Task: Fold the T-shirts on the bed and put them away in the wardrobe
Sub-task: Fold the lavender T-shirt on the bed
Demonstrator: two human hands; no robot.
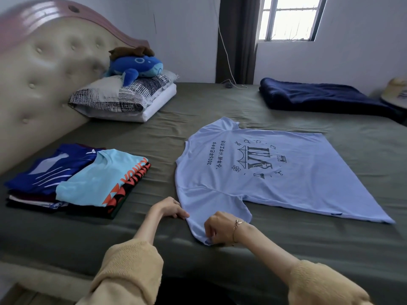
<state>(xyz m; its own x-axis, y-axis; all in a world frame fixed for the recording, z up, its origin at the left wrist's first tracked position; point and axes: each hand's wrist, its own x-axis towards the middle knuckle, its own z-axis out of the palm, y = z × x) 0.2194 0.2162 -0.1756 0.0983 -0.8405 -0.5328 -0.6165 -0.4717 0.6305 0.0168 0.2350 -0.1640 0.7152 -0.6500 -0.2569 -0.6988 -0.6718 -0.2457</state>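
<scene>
A pale blue T-shirt (275,183) with a dark printed design lies spread flat on the olive-green bed (198,106), collar to the left. Its near sleeve points toward me. My left hand (170,208) pinches the sleeve's left edge near the shoulder. My right hand (219,227) grips the sleeve's cuff end near the bed's front edge. To the left sits a stack of folded T-shirts (77,179), a turquoise one with orange lettering and a dark blue one on top.
A patterned pillow (123,95) with a blue plush toy (136,66) rests by the padded headboard (44,73). A folded navy blanket (326,97) lies at the far right, a hat (396,91) beside it. Window and curtain stand behind.
</scene>
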